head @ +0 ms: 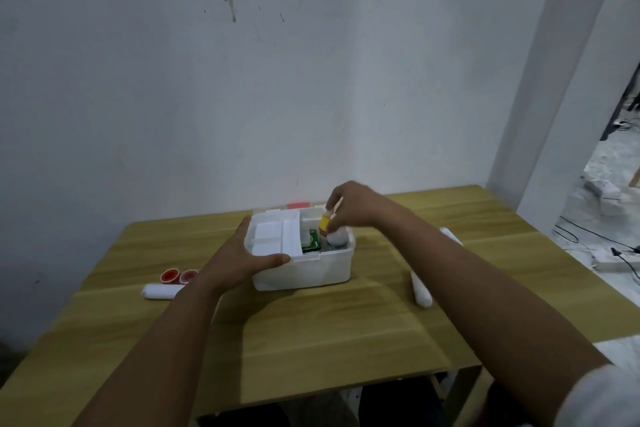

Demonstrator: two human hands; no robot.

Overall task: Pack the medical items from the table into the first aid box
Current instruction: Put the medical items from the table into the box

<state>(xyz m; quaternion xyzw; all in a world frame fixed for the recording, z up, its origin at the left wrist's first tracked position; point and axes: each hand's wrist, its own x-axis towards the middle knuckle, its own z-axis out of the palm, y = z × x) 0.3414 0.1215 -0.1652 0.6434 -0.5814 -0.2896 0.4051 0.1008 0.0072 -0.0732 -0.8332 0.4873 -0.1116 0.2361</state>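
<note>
At about eight o'clock from the first aid box [304, 265], two small red-capped pots [179, 276] and a white bandage roll [161, 291] lie close together on the counter [346, 340], with bare wood around them. The roll looks soft and light, best gripped across its middle; the pots look small, rigid and smooth-sided.

The left hand [244, 262] steadies the box, fingers [273, 259] spread over its inner white tray [273, 236]. The box looks light enough to slide if not braced.

The right hand [353, 206] pinches a yellow-capped bottle [325, 224] by its top, lowering it into the open compartment beside a green packet [313, 240]. It is likely rigid and slick.

At three to four o'clock lie two more rolls [421, 289], the farther [450, 236] near the counter's right edge.
</note>
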